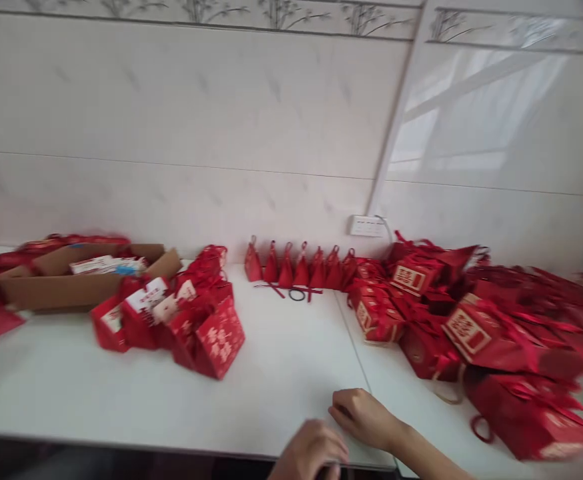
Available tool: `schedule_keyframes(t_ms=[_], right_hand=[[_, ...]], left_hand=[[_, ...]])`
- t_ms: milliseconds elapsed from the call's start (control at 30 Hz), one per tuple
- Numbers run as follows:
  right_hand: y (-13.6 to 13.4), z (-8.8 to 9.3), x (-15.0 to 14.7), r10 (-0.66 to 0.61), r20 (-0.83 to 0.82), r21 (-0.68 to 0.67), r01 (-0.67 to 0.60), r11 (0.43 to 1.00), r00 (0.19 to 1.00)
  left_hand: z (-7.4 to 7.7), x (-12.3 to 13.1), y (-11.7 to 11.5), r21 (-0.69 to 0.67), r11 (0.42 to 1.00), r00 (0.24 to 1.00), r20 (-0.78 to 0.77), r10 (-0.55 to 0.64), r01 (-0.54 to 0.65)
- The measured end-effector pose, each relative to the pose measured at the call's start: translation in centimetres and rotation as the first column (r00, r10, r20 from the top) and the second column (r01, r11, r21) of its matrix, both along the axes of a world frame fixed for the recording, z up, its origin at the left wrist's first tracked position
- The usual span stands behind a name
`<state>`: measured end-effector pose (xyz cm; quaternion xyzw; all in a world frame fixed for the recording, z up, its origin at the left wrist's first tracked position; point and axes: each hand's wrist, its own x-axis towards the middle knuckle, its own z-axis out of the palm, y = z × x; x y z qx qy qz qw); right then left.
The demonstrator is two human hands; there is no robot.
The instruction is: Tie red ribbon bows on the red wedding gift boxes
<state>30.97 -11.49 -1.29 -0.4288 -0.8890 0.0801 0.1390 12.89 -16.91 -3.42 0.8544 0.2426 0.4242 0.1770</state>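
My left hand (312, 451) is at the table's front edge, low in the head view, slightly blurred, with its fingers curled in and nothing visible in them. Just to its right, my right hand (364, 415) rests on the white tabletop (281, 393) in a loose fist, with nothing showing in it. Neither hand touches a box. Nearest on the left is a red gift box with a pale floral print (221, 340), beside several similar red boxes. To the right, a red gift box with a ribbon bow (534, 417) lies near the front.
Several small red pointed pouches (301, 268) stand in a row by the wall, with a dark ring (297, 294) before them. Red boxes with gold labels (467, 331) are heaped on the right. An open cardboard box (66, 293) holds printed cards. A power strip (367, 226) sits against the wall.
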Motion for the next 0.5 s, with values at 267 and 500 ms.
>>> schedule_keyframes(t_ms=[267, 500], right_hand=[[0.6, -3.9, -1.4, -0.108, 0.004, 0.127, 0.107, 0.986, 0.994], [0.2, -2.9, -2.3, -0.354, -0.04, 0.034, 0.355, 0.934, 0.934]], left_hand=[[6.9, -14.2, 2.1, 0.061, 0.446, 0.444, 0.273, 0.853, -0.893], [6.1, -14.9, 6.6, -0.007, 0.549, 0.542, 0.145, 0.828, -0.836]])
